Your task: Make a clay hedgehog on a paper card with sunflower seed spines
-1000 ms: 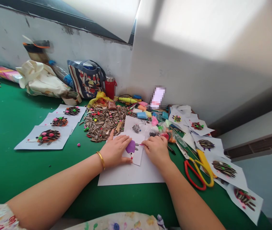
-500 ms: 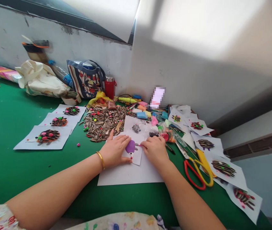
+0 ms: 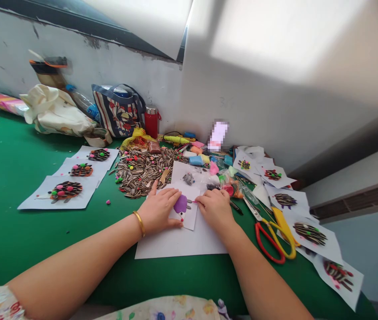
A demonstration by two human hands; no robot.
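My left hand (image 3: pixel 160 205) lies with fingers spread, holding down a small white card (image 3: pixel 190 221) on a larger white sheet (image 3: pixel 175 246). On the card is a purple clay shape (image 3: pixel 180 204) with a dark eye, a red dot at its pointed end and grey seed-like legs. At the card's right edge my right hand (image 3: pixel 216 208) is closed in a pinch. A bit of pink clay (image 3: pixel 194 202) shows at its fingertips, beside the legs; the fingers hide the rest. Above the card lies another sheet with a grey figure (image 3: pixel 188 178).
A heap of striped sunflower seeds (image 3: pixel 142 173) lies beyond my left hand. Scissors (image 3: pixel 272 240) with red and yellow handles lie to the right. Finished seed hedgehog cards (image 3: pixel 311 234) line both sides. Clay packs (image 3: pixel 195 160), bags and a red flask (image 3: pixel 151 122) stand near the wall.
The view has shifted very slightly. Both hands keep the same place and pose on the card, and nothing else visibly moves.
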